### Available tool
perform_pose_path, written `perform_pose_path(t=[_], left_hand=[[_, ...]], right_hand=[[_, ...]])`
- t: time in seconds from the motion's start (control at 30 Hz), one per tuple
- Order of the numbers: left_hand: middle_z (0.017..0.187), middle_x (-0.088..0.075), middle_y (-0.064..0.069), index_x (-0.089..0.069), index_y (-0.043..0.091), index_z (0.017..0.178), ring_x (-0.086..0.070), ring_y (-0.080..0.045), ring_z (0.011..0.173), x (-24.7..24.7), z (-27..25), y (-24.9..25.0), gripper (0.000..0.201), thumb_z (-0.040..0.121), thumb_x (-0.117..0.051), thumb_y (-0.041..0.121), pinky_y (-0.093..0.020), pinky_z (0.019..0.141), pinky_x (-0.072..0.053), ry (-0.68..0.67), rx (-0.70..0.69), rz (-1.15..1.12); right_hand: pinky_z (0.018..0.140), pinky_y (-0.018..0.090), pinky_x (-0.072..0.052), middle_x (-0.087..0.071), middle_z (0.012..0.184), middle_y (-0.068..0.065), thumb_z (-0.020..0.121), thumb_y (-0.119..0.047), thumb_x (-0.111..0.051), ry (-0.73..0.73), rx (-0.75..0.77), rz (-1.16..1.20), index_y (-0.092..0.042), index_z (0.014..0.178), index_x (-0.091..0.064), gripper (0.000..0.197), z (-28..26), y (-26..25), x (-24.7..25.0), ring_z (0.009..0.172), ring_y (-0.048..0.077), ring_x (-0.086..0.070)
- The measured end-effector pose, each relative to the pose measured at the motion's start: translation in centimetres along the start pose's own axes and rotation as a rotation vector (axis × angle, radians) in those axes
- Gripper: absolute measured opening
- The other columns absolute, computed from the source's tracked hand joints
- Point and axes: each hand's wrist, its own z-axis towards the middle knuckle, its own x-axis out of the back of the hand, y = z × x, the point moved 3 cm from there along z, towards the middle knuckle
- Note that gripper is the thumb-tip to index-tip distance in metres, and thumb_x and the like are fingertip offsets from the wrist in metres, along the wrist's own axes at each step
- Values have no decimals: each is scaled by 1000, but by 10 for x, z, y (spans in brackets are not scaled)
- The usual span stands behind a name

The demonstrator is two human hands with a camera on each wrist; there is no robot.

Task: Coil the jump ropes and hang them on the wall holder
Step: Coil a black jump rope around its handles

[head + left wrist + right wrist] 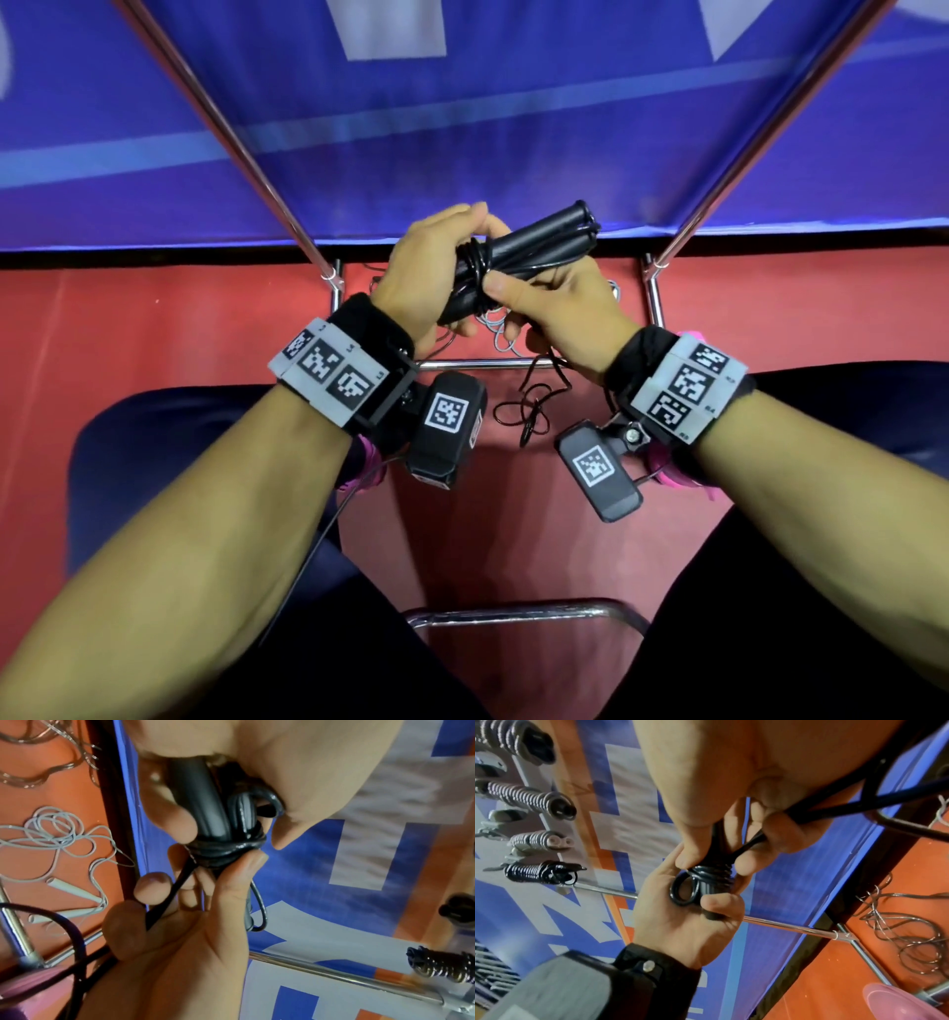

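A black jump rope has its two handles (544, 239) held side by side, with several turns of its cord (226, 850) wound round them. My left hand (444, 267) grips the handles from the left. Just below the wraps, my right hand (516, 303) pinches the cord between thumb and fingers. The loose end of the cord (534, 406) trails from the right hand to the red floor. The wall holder (513, 817) shows in the right wrist view at the left, with coiled ropes (536, 874) on its pegs.
A grey jump rope (64, 845) and a clear tangled rope (911, 939) lie loose on the red floor. A chrome tube frame (513, 364) stands before the blue banner (462, 128). My knees flank the floor gap, and a chrome bar (513, 614) sits near me.
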Motion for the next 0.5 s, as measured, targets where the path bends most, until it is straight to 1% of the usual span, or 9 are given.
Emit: perform_pose_path(t=[0.03,0.07,0.1,0.13,0.2,0.27,0.37,0.4,0.5], left_hand=[[74,-57,-12,-61,18,83,-49,-21,50,0,1,0,30,104,-48,34,-22,38,-37,24,-15,7],[69,-53,-9,-56,19,79,-47,-21,48,0,3,-1,28,103,-52,33,-21,37,-35,56,-22,9],[66,-50,-7,-51,19,75,-45,-21,46,-1,4,-3,30,101,-57,32,-20,36,-33,94,-20,2],[64,-48,-7,-45,20,72,-44,-20,45,-1,5,-6,33,99,-61,31,-19,36,-31,131,-13,-19],[66,-46,-10,-39,20,69,-40,-19,44,-3,8,-11,38,97,-64,27,-18,37,-28,205,3,-81],[67,-41,-10,-37,19,67,-38,-18,44,-4,9,-11,38,95,-62,21,-17,39,-26,292,-9,-111],[67,-38,-11,-38,18,64,-38,-21,47,-3,11,-8,36,91,-61,19,-19,38,-28,397,-38,-75],[67,-39,-12,-39,17,64,-39,-24,49,-2,12,-7,33,90,-60,19,-20,38,-29,419,-42,-61],[67,-38,-13,-45,11,67,-40,-26,50,0,13,-5,21,82,-59,17,-23,39,-32,447,-39,-27]], right_hand=[[42,25,-33,-66,82,33,87,-27,-72,9,-16,1,6,92,-69,34,0,0,0,47,14,-57],[42,25,-32,-65,79,33,88,-29,-72,19,-35,0,8,89,-68,37,0,0,0,45,14,-54],[42,25,-31,-64,71,30,89,-29,-73,36,-66,-8,7,83,-68,37,0,1,0,43,15,-51],[42,25,-31,-61,61,23,90,-31,-72,57,-96,-16,3,76,-66,37,0,1,-1,42,18,-47],[42,24,-31,-57,51,11,90,-32,-72,91,-122,-8,-7,65,-62,37,0,2,-2,48,26,-44],[41,23,-32,-56,49,7,91,-31,-71,113,-107,12,-11,62,-60,37,0,0,-4,49,26,-44],[41,21,-35,-55,48,5,93,-25,-69,109,-85,14,-9,63,-60,35,-1,-3,-5,41,13,-44],[41,21,-35,-55,50,6,94,-22,-69,97,-84,16,-7,65,-61,33,-1,-4,-5,41,12,-44],[41,22,-35,-58,53,10,92,-20,-70,92,-89,4,-3,69,-63,29,-4,-5,-5,41,13,-43]])
